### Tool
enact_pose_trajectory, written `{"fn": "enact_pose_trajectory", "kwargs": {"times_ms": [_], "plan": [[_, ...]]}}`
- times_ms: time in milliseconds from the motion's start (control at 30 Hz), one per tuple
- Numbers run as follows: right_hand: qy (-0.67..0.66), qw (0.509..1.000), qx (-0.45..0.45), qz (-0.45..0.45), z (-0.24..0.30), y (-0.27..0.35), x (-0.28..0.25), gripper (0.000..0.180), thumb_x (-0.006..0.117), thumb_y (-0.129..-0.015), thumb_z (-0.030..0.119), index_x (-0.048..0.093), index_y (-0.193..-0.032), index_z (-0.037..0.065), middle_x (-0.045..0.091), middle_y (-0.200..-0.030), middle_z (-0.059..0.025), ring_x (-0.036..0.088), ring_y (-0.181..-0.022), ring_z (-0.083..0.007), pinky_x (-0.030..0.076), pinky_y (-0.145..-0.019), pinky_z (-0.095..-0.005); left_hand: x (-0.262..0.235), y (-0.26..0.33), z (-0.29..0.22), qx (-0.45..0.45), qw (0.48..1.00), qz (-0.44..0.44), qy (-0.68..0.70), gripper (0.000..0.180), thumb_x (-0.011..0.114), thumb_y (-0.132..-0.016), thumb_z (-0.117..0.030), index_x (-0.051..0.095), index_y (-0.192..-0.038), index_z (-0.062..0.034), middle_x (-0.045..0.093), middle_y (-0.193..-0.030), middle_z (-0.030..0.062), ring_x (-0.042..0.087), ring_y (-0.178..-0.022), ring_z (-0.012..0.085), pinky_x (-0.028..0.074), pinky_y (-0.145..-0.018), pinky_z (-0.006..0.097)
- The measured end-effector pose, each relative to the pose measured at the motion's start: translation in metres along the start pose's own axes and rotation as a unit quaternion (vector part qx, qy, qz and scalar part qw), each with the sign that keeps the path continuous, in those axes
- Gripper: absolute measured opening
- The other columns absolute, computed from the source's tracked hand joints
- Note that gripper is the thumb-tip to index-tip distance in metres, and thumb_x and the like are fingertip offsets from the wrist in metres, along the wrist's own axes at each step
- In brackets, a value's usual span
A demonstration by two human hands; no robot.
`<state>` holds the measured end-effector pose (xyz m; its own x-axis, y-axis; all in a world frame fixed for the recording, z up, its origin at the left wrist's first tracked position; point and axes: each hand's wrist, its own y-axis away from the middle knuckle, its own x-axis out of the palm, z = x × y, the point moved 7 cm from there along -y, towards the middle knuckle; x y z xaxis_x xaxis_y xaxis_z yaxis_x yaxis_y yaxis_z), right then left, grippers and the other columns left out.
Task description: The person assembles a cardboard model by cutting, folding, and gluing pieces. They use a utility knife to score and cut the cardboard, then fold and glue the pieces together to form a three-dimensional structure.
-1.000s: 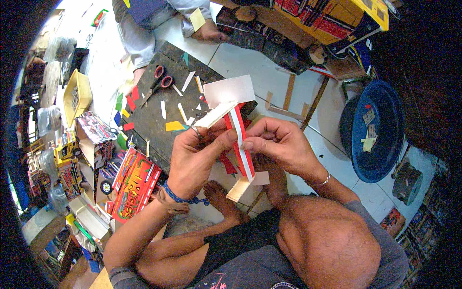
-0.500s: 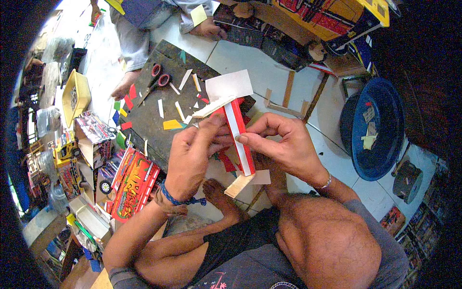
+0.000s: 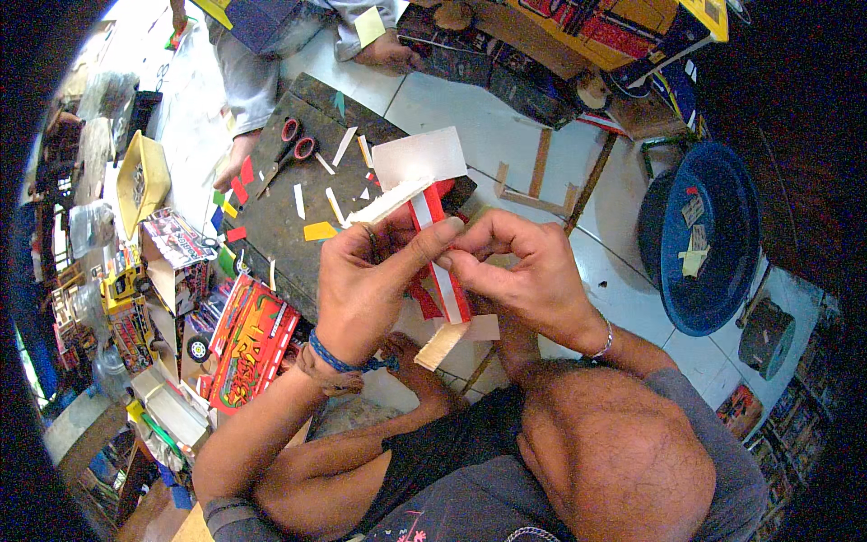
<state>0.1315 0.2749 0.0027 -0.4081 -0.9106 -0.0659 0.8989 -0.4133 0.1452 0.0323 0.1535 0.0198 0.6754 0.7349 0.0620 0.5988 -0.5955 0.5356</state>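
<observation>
Between my hands is a small wooden model part (image 3: 448, 294) with a red face and a white stripe down its middle. Bare wood sticks out at both ends, and pale flat pieces (image 3: 420, 155) join it at the top and bottom. My left hand (image 3: 370, 280) grips it from the left, thumb pressed across the stripe. My right hand (image 3: 533, 271) pinches at its right edge, thumb and forefinger together near the left thumb tip. Whether those right fingertips hold anything besides the part's edge is too small to make out.
Beyond my hands a dark board (image 3: 293, 230) bears scissors (image 3: 305, 149) and several colored scraps. A blue basin (image 3: 713, 303) stands right, a yellow tray (image 3: 129, 194) left. Printed model truck parts (image 3: 257, 334) crowd the left. Another person's foot (image 3: 239, 161) rests at the board's far edge.
My left thumb has moved up and over onto the striped face, close to my right fingertips. The part has shifted slightly left. My right fingers have closed in toward the stripe.
</observation>
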Motion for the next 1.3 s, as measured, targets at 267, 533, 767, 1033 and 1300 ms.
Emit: {"fn": "enact_pose_trajectory", "kwargs": {"times_ms": [267, 533, 767, 1033, 1300], "plan": [[-0.083, 0.985, 0.132, 0.071, -0.011, -0.002, -0.001, 0.013, 0.071, -0.096, 0.015, 0.069, -0.094, 0.002, 0.073, -0.091, -0.0022, 0.066, -0.086, -0.0076, 0.054, -0.079, -0.0271, -0.004, -0.001, 0.001, 0.001, 0.999, 0.016, -0.028, 0.026, 0.071, -0.097, -0.019, 0.073, -0.115, 0.0001, 0.075, -0.101, 0.0048, 0.069, -0.088, 0.0095, 0.054, -0.078, 0.025], [-0.203, 0.961, 0.18, 0.051, -0.012, -0.015, 0.0, 0.032, 0.068, -0.098, 0.024, 0.068, -0.12, 0.001, 0.072, -0.107, -0.0066, 0.064, -0.102, -0.0129, 0.05, -0.094, -0.0302, 0.004, 0.0, 0.008, 0.025, 0.998, 0.035, -0.056, 0.032, 0.069, -0.1, -0.025, 0.073, -0.119, -0.0001, 0.072, -0.091, -0.0017, 0.06, -0.078, 0.0019, 0.051, -0.066, 0.021], [-0.298, 0.933, 0.201, -0.004, -0.029, -0.015, 0.017, 0.03, 0.072, -0.095, 0.025, 0.071, -0.116, 0.003, 0.073, -0.104, -0.004, 0.067, -0.089, -0.0111, 0.055, -0.079, -0.0271, 0.001, 0.004, 0.016, 0.056, 0.991, 0.018, -0.122, 0.029, 0.068, -0.1, -0.021, 0.072, -0.119, 0.001, 0.072, -0.088, -0.0016, 0.059, -0.078, 0.0022, 0.051, -0.066, 0.023], [-0.246, 0.944, 0.209, 0.066, -0.031, -0.013, 0.015, 0.035, 0.067, -0.099, 0.027, 0.067, -0.123, 0.002, 0.07, -0.111, -0.0047, 0.063, -0.105, -0.0129, 0.049, -0.095, -0.0319, -0.007, 0.0, 0.014, 0.031, 0.993, 0.017, -0.109, 0.031, 0.067, -0.1, -0.025, 0.073, -0.118, 0.0001, 0.068, -0.081, -0.0043, 0.054, -0.071, 0.0013, 0.046, -0.06, 0.022], [-0.089, 0.918, 0.202, 0.33, -0.032, 0.019, 0.017, 0.027, 0.074, -0.094, 0.021, 0.073, -0.114, 0.003, 0.074, -0.102, -0.0029, 0.063, -0.096, -0.0093, 0.051, -0.087, -0.0279, -0.009, -0.004, -0.005, 0.06, 0.994, -0.004, -0.096, 0.033, 0.067, -0.101, -0.025, 0.072, -0.118, 0.0026, 0.068, -0.084, -0.0053, 0.052, -0.071, 0.0005, 0.044, -0.059, 0.02]]}}
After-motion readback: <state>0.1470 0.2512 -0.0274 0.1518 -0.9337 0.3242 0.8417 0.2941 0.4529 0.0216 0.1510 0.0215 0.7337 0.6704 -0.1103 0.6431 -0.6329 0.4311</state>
